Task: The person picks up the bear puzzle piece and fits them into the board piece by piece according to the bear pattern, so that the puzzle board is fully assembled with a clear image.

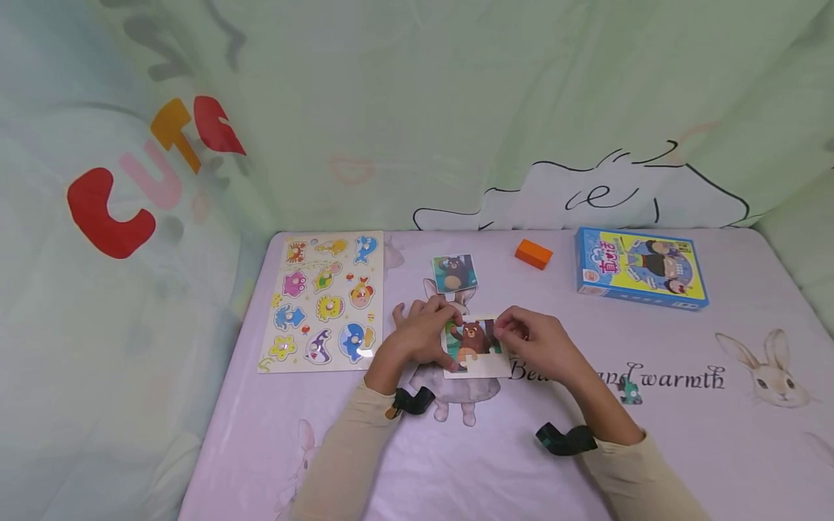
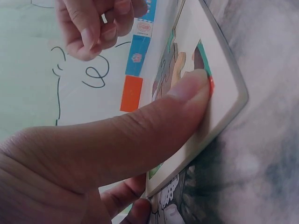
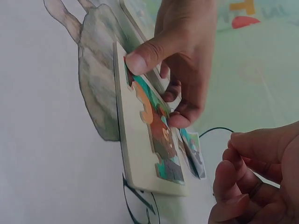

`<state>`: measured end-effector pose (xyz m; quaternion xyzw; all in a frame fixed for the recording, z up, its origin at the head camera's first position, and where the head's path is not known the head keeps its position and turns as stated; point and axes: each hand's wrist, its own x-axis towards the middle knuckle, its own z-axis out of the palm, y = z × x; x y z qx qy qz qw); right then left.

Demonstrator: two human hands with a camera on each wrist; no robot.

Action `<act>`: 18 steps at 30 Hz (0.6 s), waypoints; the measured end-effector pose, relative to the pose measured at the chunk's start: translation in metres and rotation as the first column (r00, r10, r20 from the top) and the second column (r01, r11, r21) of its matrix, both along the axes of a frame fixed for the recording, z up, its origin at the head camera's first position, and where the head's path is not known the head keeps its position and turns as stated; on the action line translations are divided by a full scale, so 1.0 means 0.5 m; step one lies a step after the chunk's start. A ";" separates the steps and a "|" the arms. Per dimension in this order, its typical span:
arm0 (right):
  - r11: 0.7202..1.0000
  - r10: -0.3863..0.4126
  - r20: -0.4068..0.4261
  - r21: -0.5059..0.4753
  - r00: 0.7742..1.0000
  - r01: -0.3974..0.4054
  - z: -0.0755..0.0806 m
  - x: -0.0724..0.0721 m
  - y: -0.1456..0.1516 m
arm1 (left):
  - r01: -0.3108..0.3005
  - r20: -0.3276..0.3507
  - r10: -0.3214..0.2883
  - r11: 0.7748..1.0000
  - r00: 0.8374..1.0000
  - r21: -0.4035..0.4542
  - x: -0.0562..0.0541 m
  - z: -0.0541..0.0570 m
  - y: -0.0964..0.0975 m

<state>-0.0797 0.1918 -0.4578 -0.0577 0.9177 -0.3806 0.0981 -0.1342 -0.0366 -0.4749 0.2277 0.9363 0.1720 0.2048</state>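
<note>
A small wooden jigsaw board (image 1: 489, 367) with a brown bear picture lies in front of me in the head view. Bare wood shows along its lower right part. My left hand (image 1: 422, 334) grips its left side, with the thumb (image 2: 187, 91) pressed on the lower left corner and a fingertip at the far edge. Just off the board's upper right side is my right hand (image 1: 537, 340), fingers curled and thumb meeting forefinger. The right wrist view shows nothing between those fingertips. A loose green jigsaw piece (image 1: 630, 391) lies to the right, beyond the right forearm.
Behind the board lies a square bear picture card (image 1: 455, 273). An orange block (image 1: 533, 254) and a blue-edged box (image 1: 641, 268) stand at the back right. To the left is a peg puzzle board (image 1: 339, 304) with sea animals. Fabric curtains (image 1: 391, 108) hang along the table's far side.
</note>
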 end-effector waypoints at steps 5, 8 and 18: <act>1.000 -0.019 0.011 0.006 1.000 0.018 0.003 0.007 0.017 | 0.000 0.005 0.000 1.000 1.000 0.004 0.001 0.001 0.000; 1.000 -0.028 0.006 0.004 1.000 0.028 0.004 0.011 0.028 | 0.000 0.004 0.000 1.000 1.000 0.003 0.001 0.000 0.000; 0.998 -0.050 -0.024 0.023 0.998 0.051 0.007 0.024 0.080 | -0.001 0.005 0.001 1.000 1.000 0.000 0.000 -0.003 0.000</act>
